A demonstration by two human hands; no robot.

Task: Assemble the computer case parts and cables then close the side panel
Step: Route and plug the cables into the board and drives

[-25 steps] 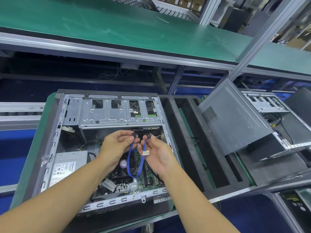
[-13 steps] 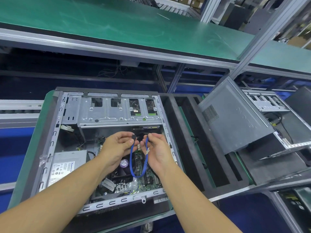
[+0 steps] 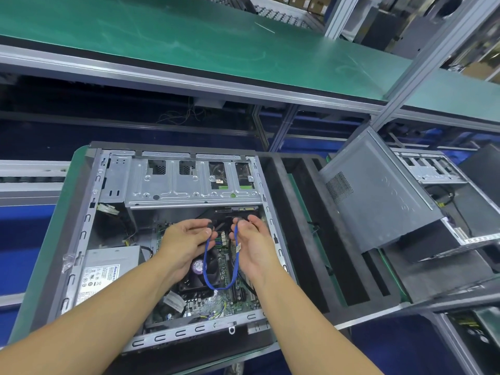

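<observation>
An open computer case (image 3: 81,228) lies on its side in front of me, motherboard and black CPU fan (image 3: 200,274) exposed. A short blue data cable (image 3: 207,269) hangs in a loop above the board. My left hand (image 3: 184,242) pinches one black connector end of it. My right hand (image 3: 253,244) pinches the other end, a white tag dangling just below. Both hands hover inside the case under the silver drive cage (image 3: 184,180). The grey side panel (image 3: 378,196) leans tilted at the right, off the case.
A grey power supply (image 3: 108,269) fills the case's lower left corner. Black foam slots (image 3: 305,226) run beside the case on the right. A second open case (image 3: 433,169) sits behind the leaning panel. A green shelf (image 3: 216,44) spans above.
Both hands have moved the cable ends farther into the case toward the drive cage. The blue loop hangs lower over the fan, and the hands sit slightly farther apart.
</observation>
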